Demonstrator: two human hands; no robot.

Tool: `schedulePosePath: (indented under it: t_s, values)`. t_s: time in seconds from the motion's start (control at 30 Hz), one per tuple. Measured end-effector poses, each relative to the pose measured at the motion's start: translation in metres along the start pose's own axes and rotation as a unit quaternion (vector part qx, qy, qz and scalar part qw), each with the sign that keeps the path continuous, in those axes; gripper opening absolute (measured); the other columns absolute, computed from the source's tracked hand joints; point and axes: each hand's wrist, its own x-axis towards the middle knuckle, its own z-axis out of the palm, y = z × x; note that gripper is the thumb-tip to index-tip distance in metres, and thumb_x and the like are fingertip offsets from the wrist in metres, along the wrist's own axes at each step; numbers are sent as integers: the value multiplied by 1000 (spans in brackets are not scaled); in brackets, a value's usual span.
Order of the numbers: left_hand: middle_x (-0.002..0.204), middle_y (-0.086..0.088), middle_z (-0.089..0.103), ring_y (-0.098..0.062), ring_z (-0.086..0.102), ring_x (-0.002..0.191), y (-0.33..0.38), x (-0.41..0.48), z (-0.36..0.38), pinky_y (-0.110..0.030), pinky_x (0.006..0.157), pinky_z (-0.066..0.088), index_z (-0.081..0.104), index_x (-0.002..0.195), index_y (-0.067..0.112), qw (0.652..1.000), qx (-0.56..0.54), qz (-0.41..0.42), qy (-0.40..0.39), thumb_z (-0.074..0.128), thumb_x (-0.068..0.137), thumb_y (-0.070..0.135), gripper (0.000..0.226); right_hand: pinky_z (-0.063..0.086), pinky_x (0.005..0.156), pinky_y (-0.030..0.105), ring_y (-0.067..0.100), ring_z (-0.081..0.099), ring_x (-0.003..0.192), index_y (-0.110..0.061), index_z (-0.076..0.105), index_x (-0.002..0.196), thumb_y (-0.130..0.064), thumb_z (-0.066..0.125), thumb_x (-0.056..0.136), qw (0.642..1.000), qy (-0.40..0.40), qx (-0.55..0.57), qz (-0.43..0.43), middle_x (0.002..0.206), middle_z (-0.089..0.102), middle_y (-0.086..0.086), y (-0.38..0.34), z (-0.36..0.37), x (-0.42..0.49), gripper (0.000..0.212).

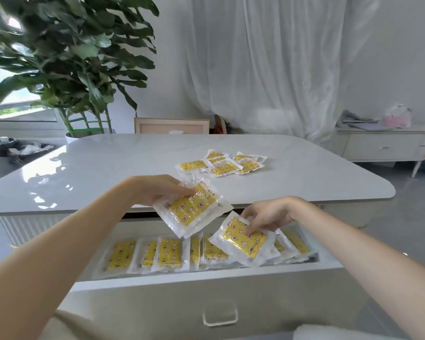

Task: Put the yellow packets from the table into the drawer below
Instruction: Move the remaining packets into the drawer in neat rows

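Left hand grips one yellow packet above the drawer; right hand pinches a second packet at four o'clock, over the filed row. Table pile waits at twelve. Slick wrappers could slip and land crooked.

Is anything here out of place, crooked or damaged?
Nothing looks damaged or spilled. Only the tilted packet that the right hand holds lies askew over the neat standing row in the drawer, and the pile on the table overlaps loosely.
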Motion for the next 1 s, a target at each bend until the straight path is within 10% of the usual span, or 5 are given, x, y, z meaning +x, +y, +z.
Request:
schedulePosePath:
  t_s: [0.2, 0.43, 0.57, 0.87, 1.0]
  values:
    - [108, -4, 72, -21, 68, 104, -16, 13, 36, -34, 98, 50, 66, 109, 9, 987, 156, -10, -39, 57, 93, 35, 32, 57, 83, 40, 22, 69, 87, -12, 53, 119, -5, 60, 92, 995, 69, 43, 52, 100, 70, 8, 52, -3, 1, 28]
    - [82, 0, 61, -14, 56, 75, -34, 34, 69, -25, 77, 47, 59, 87, 7, 979, 194, 8, -56, 52, 97, 26, 23, 59, 76, 41, 30, 68, 92, -7, 48, 130, 9, 56, 89, 961, 196, 168, 100, 115, 64, 19, 95, -8, 21, 44]
    - [83, -1, 60, -15, 54, 77, -37, 50, 83, -30, 79, 47, 57, 84, 10, 978, 206, 11, -41, 51, 96, 25, 19, 52, 96, 42, 29, 61, 113, -11, 49, 136, 6, 64, 82, 946, 282, 118, 110, 131, 58, 15, 120, -16, 41, 59]
    - [69, 3, 44, -12, 42, 62, -37, 81, 106, -23, 62, 35, 44, 72, 15, 975, 222, 23, -8, 50, 96, 24, 26, 47, 88, 33, 31, 54, 117, -3, 43, 132, 8, 48, 88, 890, 430, -42, 147, 130, 53, 16, 125, -9, 34, 46]
    - [79, 4, 49, -13, 47, 75, -38, 88, 111, -26, 77, 39, 51, 91, 12, 975, 219, 24, -23, 51, 95, 31, 19, 42, 101, 37, 34, 41, 130, -9, 36, 139, -2, 55, 86, 899, 389, -156, 126, 140, 41, 16, 132, -12, 39, 57]
